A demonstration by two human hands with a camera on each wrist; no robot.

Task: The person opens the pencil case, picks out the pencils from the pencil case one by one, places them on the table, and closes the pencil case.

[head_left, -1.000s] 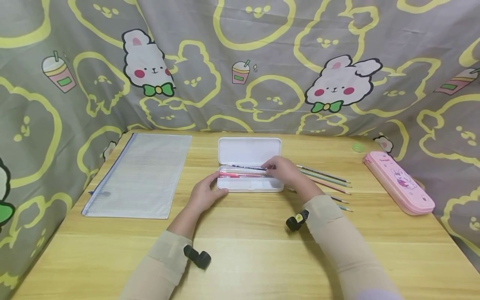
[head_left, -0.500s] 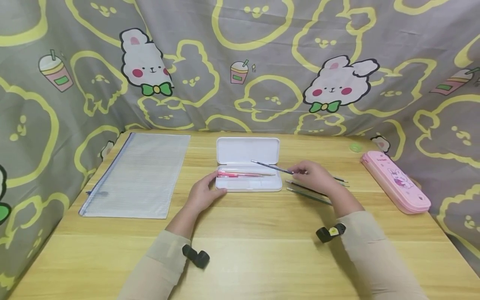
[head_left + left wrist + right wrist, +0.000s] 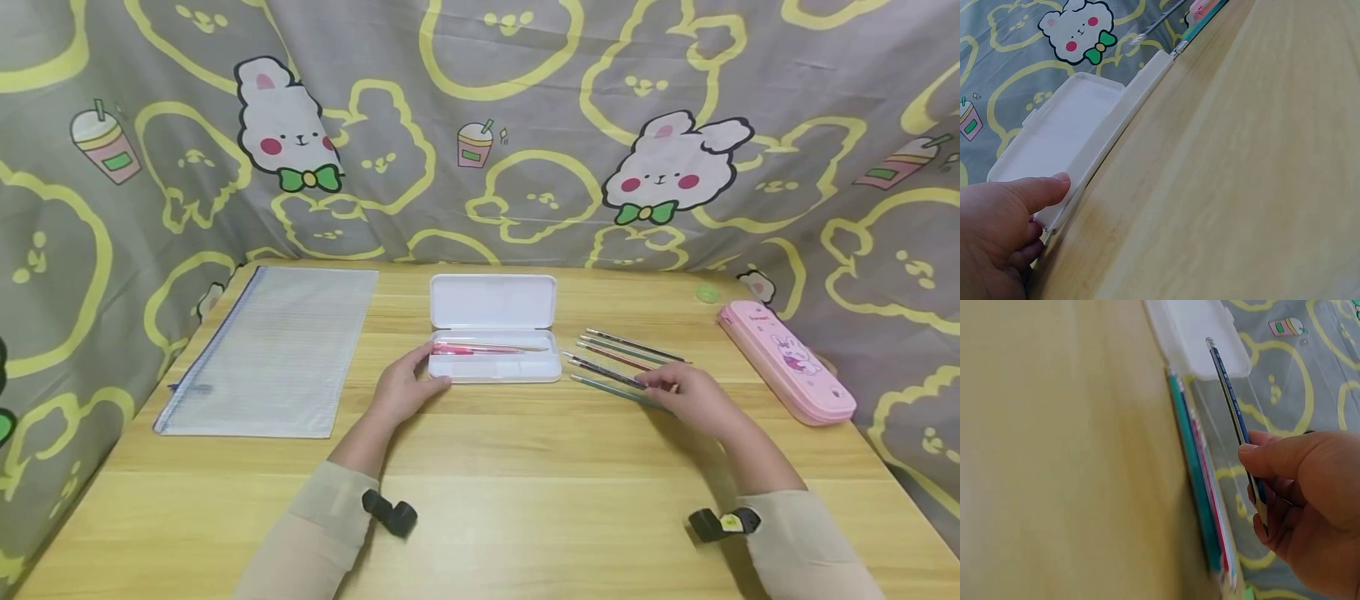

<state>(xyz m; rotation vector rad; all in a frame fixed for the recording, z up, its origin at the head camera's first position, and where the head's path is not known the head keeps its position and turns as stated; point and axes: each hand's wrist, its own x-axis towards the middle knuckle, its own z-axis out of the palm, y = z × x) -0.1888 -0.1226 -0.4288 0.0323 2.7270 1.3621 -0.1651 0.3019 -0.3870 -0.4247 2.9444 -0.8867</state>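
Note:
A white pencil case (image 3: pixel 492 302) lies open on the table with its lid tipped back. In its tray are a few slim items, among them a pinkish-red pen (image 3: pixel 461 350). My left hand (image 3: pixel 405 387) grips the case's left end, thumb (image 3: pixel 1047 189) on the front wall. To the right of the case, my right hand (image 3: pixel 693 402) pinches a dark blue pencil (image 3: pixel 1229 394) near its sharpened end, its other end pointing towards the case. It is held above several pencils (image 3: pixel 633 343) lying side by side; a teal pencil (image 3: pixel 1196 469) is the nearest of these to me.
A translucent mesh zip pouch (image 3: pixel 273 350) lies flat at the left. On the right are a pink zipped pencil case (image 3: pixel 787 362) and a small green round item (image 3: pixel 707 295). A patterned grey curtain (image 3: pixel 525 208) hangs behind the table's back edge.
My right hand has lifted the dark blue pencil out of the white case and carried it right, over the row of pencils. My left hand stays at the case's left end.

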